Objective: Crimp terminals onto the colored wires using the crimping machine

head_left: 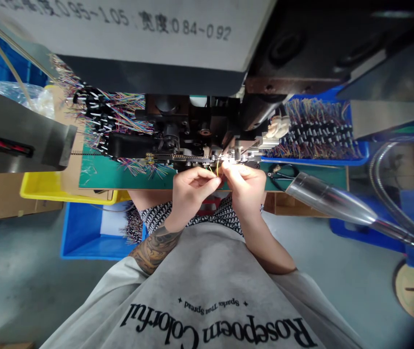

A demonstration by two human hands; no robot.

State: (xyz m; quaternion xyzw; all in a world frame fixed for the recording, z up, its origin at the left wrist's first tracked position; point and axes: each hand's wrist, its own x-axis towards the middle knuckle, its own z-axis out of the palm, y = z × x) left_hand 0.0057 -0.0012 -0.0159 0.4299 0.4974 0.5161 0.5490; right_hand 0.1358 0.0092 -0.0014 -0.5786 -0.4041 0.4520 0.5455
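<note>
Both of my hands meet at the front of a dark metal crimping machine point(203, 131), under its bright light. My left hand point(194, 189) is closed, thumb and forefinger pinched on thin wires point(217, 168), of which a yellow one and a greenish one show. Close beside it, my right hand point(245, 183) pinches at the lit working point; the wire ends there are hidden by fingers and glare. A strip of small metal terminals point(188, 157) runs into the machine from the left.
Bundles of coloured wires point(101, 116) lie left of the machine, and more fill a blue bin point(359, 154) at right. Black-handled pliers point(283, 174) rest on the green mat point(119, 180). A metal lamp point(330, 198) reaches in from the right. A yellow tray point(47, 186) stands left.
</note>
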